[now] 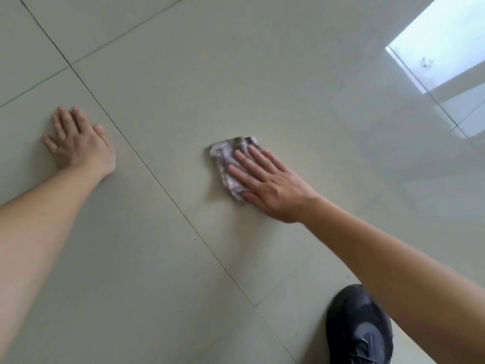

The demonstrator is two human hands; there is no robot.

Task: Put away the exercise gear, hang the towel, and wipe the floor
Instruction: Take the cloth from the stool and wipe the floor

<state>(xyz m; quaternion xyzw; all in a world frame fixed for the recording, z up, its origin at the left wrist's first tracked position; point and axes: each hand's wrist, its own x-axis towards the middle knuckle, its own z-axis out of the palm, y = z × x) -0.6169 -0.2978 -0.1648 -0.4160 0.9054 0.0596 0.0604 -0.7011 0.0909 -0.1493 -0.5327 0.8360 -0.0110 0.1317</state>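
Note:
A small crumpled grey-purple rag (226, 158) lies on the pale glossy tile floor (183, 74) near the middle of the view. My right hand (267, 185) lies flat on top of it, fingers spread and pointing up-left, pressing it to the floor; part of the rag is hidden under the palm. My left hand (78, 140) rests flat on the floor at the left, fingers together, holding nothing, well apart from the rag. No towel or exercise gear shows.
A black shoe (359, 327) on my foot stands on the floor at the bottom right, under my right forearm. A bright window reflection (441, 43) glares on the tiles at the top right. Dark grout lines cross the floor diagonally.

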